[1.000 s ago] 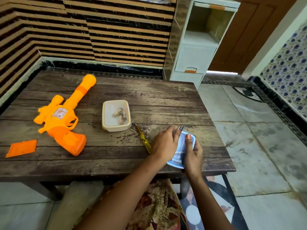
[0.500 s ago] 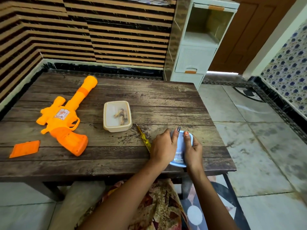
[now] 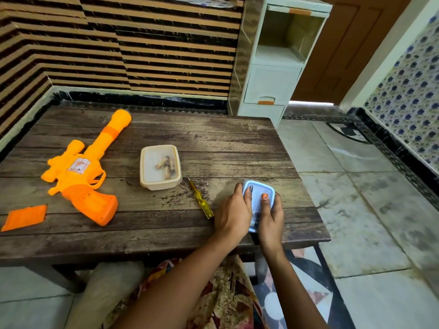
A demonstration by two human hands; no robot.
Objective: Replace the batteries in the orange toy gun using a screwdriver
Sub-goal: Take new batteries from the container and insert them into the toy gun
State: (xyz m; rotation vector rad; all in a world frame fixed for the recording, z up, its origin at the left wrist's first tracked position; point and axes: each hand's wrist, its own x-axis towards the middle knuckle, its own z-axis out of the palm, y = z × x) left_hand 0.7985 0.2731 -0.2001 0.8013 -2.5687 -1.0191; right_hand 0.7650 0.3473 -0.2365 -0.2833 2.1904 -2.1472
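Observation:
The orange toy gun [image 3: 80,172] lies on its side at the left of the wooden table [image 3: 213,138], with its flat orange battery cover [image 3: 25,217] loose beside the grip. A yellow-handled screwdriver [image 3: 200,201] lies in the middle front. An open cream box [image 3: 159,167] behind it holds several batteries. At the front right, a small blue-lidded box [image 3: 257,195] sits on the table with dark items dimly visible inside. My left hand [image 3: 234,212] and my right hand [image 3: 270,214] both press on it from either side, thumbs on the lid.
A white plastic drawer unit [image 3: 273,84] stands behind the table's far right corner. A striped wall runs along the back and left. Tiled floor lies to the right, and my patterned lap sits under the front edge.
The blue-lidded box was tilted up in both hands near the front edge. It now lies flat on the table, a little farther in, with both hands pressing the lid.

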